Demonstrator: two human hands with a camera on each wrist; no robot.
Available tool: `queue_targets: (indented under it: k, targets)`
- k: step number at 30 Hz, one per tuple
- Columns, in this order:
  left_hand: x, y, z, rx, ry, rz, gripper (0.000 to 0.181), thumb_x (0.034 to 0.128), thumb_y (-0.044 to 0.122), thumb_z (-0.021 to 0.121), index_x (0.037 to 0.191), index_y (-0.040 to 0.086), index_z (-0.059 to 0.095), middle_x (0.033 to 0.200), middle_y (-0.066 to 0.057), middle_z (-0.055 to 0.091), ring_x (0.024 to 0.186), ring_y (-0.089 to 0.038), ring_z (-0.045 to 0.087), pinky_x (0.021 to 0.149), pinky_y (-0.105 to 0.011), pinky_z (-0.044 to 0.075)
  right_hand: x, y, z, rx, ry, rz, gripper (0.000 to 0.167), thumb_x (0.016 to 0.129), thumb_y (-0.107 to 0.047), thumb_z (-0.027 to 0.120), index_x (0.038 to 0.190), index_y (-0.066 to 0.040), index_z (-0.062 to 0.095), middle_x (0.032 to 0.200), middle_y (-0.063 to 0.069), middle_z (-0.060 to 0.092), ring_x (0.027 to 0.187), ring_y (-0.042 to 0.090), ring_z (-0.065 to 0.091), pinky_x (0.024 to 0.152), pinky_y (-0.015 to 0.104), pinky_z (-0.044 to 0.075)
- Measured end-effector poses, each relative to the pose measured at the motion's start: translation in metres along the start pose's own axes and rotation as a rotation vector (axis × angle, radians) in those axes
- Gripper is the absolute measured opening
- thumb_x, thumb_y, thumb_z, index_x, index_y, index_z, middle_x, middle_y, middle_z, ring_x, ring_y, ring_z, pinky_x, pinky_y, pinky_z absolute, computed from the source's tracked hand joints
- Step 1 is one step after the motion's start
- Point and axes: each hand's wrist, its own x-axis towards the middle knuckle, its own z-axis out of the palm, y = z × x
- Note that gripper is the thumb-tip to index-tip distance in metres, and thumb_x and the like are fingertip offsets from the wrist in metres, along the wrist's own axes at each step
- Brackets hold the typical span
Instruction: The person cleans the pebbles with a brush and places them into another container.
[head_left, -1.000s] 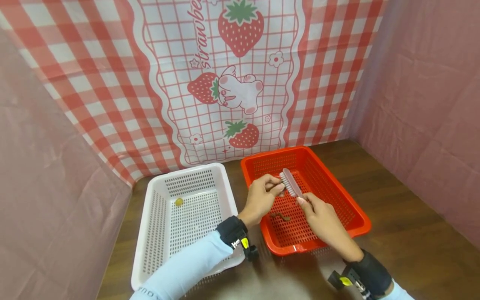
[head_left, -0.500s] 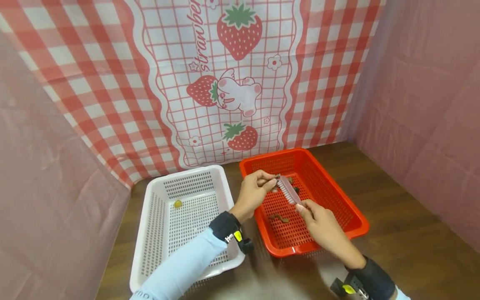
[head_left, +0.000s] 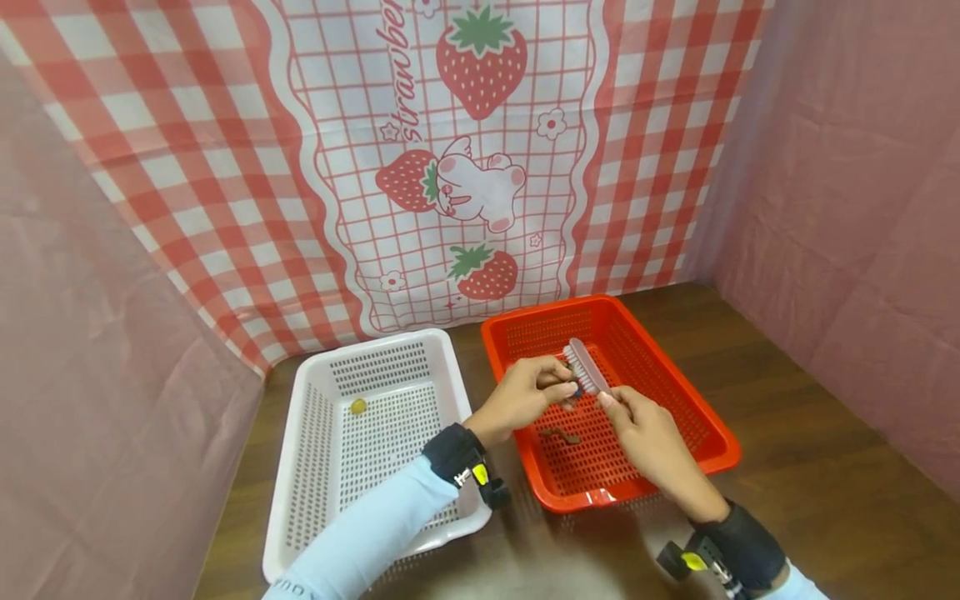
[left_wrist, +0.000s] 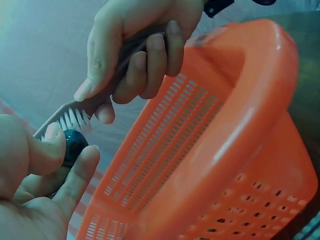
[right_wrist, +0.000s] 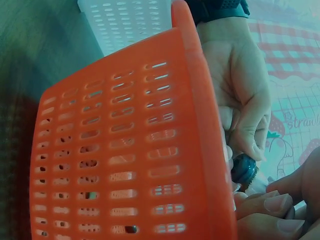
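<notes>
My left hand (head_left: 521, 396) pinches a small dark, glossy ball (left_wrist: 75, 147) between thumb and fingers. A brownish, jagged edge shows on the ball in the right wrist view. In my right hand (head_left: 648, 433) is the handle of a pink brush (head_left: 590, 367) with white bristles, gripped by curled fingers. The bristles (left_wrist: 74, 120) face the ball and appear to touch it. Both hands are over the red plastic basket (head_left: 722, 446). A brown, curved piece (head_left: 561, 435) lies on its floor, below my left hand.
A white plastic basket (head_left: 281, 492) stands to the left, with a small yellow ball (head_left: 358, 406) in it. Both baskets are on a wooden table (head_left: 817, 450). A checked strawberry cloth (head_left: 480, 192) hangs behind, and pink cloth (head_left: 847, 208) hangs at the sides.
My left hand and the brush went slightly left, then back right. The small brown and green pieces seen behind the brush half a second ago are covered now.
</notes>
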Motion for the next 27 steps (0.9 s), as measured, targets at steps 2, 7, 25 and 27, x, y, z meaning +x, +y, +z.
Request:
queue_targets:
  k: [2, 7, 25, 27]
  targets:
    - [-0.0003, 0.0, -0.0007, -0.013, 0.05, -0.009, 0.012, 0.0985, 0.002, 0.068, 0.11, -0.003, 0.07, 0.097, -0.011, 0.076, 0.082, -0.028, 0.074, 0.08, -0.031, 0.062, -0.0004, -0.0008, 0.0009, 0.005, -0.001, -0.007, 0.03, 0.109, -0.027, 0.055, 0.118, 0.0, 0.065, 0.071, 0.002, 0.043, 0.059, 0.016, 0.04, 0.051, 0.026, 0.033]
    - [-0.0013, -0.0013, -0.0019, -0.077, 0.26, -0.045, 0.015, 0.0994, 0.006, 0.068, 0.112, -0.001, 0.07, 0.099, -0.013, 0.077, 0.079, -0.021, 0.073, 0.082, -0.034, 0.062, -0.0058, -0.0029, 0.0018, -0.015, -0.032, -0.038, 0.027, 0.108, -0.024, 0.057, 0.119, 0.0, 0.065, 0.068, 0.001, 0.041, 0.057, 0.014, 0.038, 0.049, 0.025, 0.032]
    - [-0.0026, -0.0015, 0.0032, 0.067, 0.19, 0.029, 0.011, 0.0972, 0.003, 0.07, 0.108, 0.001, 0.072, 0.097, -0.008, 0.077, 0.077, -0.017, 0.073, 0.073, -0.027, 0.062, -0.0026, -0.0012, 0.0016, -0.017, 0.007, -0.053, 0.031, 0.108, -0.027, 0.055, 0.119, 0.001, 0.065, 0.071, 0.002, 0.041, 0.061, 0.016, 0.04, 0.053, 0.028, 0.033]
    - [-0.0023, -0.0021, 0.0048, 0.053, 0.182, 0.047, 0.012, 0.0973, 0.003, 0.07, 0.108, -0.001, 0.071, 0.098, -0.009, 0.077, 0.079, -0.018, 0.074, 0.074, -0.027, 0.062, -0.0018, -0.003, 0.0019, -0.014, 0.02, -0.058, 0.03, 0.109, -0.026, 0.055, 0.118, 0.0, 0.065, 0.072, 0.002, 0.041, 0.061, 0.016, 0.039, 0.053, 0.028, 0.032]
